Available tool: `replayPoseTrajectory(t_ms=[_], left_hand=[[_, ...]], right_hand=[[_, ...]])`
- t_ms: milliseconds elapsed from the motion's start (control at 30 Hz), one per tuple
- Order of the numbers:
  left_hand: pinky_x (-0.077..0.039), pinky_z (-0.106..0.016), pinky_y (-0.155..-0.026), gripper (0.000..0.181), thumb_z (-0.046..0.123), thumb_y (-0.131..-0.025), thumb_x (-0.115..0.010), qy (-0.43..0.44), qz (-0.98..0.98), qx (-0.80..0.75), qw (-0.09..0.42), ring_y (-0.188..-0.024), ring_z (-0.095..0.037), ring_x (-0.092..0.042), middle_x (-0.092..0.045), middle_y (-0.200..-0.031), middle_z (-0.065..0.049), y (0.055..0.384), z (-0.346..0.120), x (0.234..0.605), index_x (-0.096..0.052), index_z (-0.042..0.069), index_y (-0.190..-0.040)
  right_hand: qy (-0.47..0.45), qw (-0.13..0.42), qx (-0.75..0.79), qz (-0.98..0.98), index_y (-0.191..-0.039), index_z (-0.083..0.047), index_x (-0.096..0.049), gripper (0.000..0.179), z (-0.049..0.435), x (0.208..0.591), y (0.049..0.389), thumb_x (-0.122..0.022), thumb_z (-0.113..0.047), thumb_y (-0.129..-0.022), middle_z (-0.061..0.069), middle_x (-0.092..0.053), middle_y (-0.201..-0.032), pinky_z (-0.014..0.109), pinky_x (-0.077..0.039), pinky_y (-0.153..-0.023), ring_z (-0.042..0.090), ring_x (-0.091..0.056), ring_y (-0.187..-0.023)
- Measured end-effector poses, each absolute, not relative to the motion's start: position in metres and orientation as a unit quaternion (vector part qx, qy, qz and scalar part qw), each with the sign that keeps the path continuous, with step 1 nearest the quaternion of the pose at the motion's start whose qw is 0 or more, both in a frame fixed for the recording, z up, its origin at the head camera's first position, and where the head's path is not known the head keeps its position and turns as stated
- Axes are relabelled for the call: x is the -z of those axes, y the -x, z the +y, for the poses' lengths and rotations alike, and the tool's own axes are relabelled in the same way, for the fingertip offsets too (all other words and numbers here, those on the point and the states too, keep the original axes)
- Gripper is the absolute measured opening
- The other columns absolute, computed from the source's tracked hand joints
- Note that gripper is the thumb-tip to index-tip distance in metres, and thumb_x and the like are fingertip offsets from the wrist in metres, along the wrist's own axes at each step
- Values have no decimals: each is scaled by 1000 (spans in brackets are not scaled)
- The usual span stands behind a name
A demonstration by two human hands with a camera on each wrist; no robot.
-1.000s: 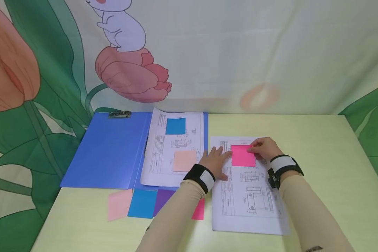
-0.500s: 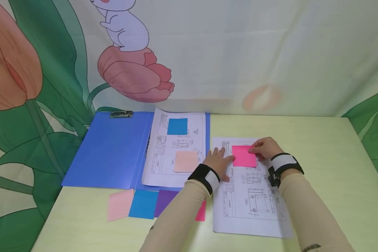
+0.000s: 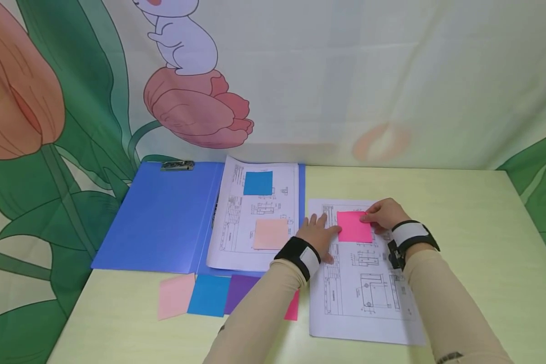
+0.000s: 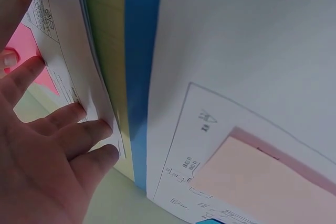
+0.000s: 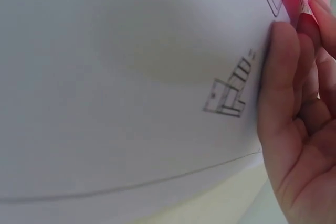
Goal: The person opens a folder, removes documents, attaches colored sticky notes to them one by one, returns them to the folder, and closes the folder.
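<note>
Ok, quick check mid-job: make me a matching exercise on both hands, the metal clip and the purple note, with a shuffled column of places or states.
1. Right hand
2. Metal clip
3. Left hand
4. Purple note

A. Spread on the loose drawing sheet
B. On the table, beside a blue note and partly hidden by a sleeve
C. Pinching the edge of a bright pink note
D. At the far edge of the blue folder

Pairs: 1-C, 2-D, 3-A, 4-B

The right hand [image 3: 385,214] partly hides the magenta note [image 3: 352,227].
</note>
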State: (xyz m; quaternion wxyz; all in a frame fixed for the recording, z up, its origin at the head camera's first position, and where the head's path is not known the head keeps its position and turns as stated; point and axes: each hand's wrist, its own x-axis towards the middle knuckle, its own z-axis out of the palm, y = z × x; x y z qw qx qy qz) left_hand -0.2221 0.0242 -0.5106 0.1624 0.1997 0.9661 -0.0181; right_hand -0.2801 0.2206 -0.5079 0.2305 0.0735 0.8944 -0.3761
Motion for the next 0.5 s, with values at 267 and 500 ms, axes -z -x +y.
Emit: replayPoseTrajectory(t_ms=[267,500], left_hand=[[-20,-42,-109,84,46,-66,-77,-204,965,23,164,-134,-32,-27,-31,-147,-8,220,25,504,-39,35,-140],[-28,-46,-105,81,46,-66,-79,-200,966,44,157,-131,-34,-32,-31,-146,-8,214,28,492,-43,33,-137]], right_hand=[[-77,228,357,902,-99,5,-64,30,217,509,282,-70,-19,-82,9,-61,-73,23,-47,-53,16,-55,-59],[-87,235,348,903,-96,3,-63,27,214,509,283,-70,-19,-82,10,-61,-76,23,-46,-52,16,-54,-59]])
